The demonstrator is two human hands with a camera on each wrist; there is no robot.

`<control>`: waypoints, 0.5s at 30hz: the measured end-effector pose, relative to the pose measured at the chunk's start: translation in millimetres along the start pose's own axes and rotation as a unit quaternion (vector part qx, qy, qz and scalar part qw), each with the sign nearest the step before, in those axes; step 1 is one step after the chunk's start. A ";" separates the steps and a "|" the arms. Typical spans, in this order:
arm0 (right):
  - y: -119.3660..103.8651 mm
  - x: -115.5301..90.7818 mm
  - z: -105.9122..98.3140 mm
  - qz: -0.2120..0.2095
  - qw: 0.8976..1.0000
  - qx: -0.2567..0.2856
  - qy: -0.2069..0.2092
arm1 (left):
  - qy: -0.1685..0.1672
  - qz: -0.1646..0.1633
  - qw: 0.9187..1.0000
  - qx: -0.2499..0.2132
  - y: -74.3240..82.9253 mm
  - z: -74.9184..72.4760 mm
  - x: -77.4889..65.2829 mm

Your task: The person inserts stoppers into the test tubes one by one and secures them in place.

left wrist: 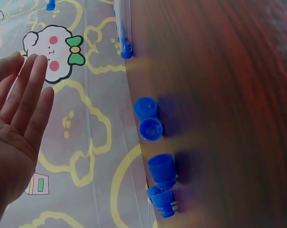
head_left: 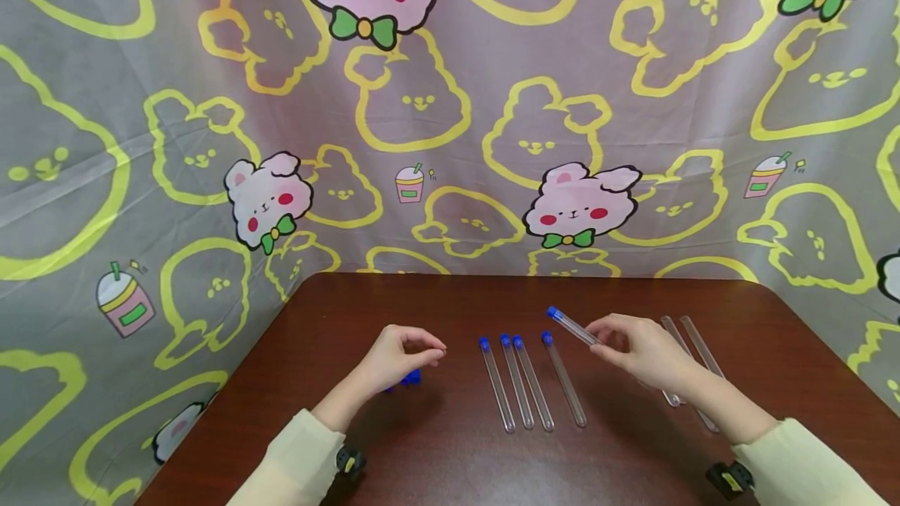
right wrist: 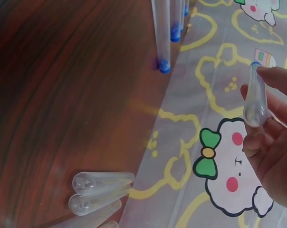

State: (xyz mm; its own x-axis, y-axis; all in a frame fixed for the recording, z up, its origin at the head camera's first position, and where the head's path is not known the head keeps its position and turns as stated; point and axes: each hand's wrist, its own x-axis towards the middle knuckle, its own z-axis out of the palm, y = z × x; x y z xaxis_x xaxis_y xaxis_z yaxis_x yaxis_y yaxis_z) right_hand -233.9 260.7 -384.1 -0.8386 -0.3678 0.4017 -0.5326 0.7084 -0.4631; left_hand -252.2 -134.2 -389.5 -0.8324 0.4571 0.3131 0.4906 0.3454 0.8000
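Patterned cloth (head_left: 450, 178) behind and to the sides, cut off by the head frame. Brown table (head_left: 436, 463) in front; near edge out of frame. Pale sleeves (head_left: 298, 455) run off the bottom.

Right hand (head_left: 643, 350): raised at the right, pinching one capped tube (head_left: 575, 328) between thumb and fingers, blue end up and to the left. Left hand (head_left: 399, 358): above the table at the left, holding nothing. Head view brings its thumb and fingertips close together; left wrist view shows the fingers relaxed and nearly straight.

Four clear tubes with blue caps (head_left: 533, 385) lie between the hands, rounded ends toward the person; two lie close together in the middle. Uncapped tubes (head_left: 704, 348) lie at the right, partly covered by the right hand and forearm in head view. Right wrist view shows their rounded ends, the lowest cut off; total not certain. That view also shows the held tube's rounded end, hidden by the hand in head view.

Loose blue caps (left wrist: 161, 170): head view gives only a blue patch by the left hand; left wrist view separates several, one with its hollow visible. Lowest cluster overlaps, count unclear.
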 end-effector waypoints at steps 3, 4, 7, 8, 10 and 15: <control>4.0 0.8 2.1 0.007 1.000 0.003 -0.010 | 0.002 -0.002 1.000 0.005 -10.5 -1.1 0.1; 5.2 0.9 3.0 0.010 1.000 0.004 -0.014 | 0.001 0.001 1.000 0.007 -7.8 -2.3 -1.1; 8.7 1.5 4.7 0.012 1.000 0.007 -0.026 | -0.006 -0.008 1.000 0.019 5.0 -5.8 -4.7; 9.8 1.7 5.0 0.012 0.999 0.008 -0.029 | -0.008 -0.012 1.000 0.023 6.4 -6.6 -5.2; 12.1 2.1 6.1 0.012 0.999 0.010 -0.033 | -0.009 -0.014 1.000 0.025 1.8 -7.5 -5.1; 16.1 2.6 9.7 0.009 0.999 0.013 -0.039 | -0.010 -0.018 1.000 0.012 -24.5 -7.3 -1.7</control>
State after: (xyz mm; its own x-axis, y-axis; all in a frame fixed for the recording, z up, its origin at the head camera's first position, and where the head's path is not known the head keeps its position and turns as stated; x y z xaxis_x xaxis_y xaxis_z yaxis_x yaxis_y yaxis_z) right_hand -245.8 265.4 -398.1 -0.8542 -0.4015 0.3303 -0.5188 0.7000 -0.4908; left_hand -264.7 -149.4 -405.8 -0.8444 0.4603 0.2741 0.4666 0.3807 0.7983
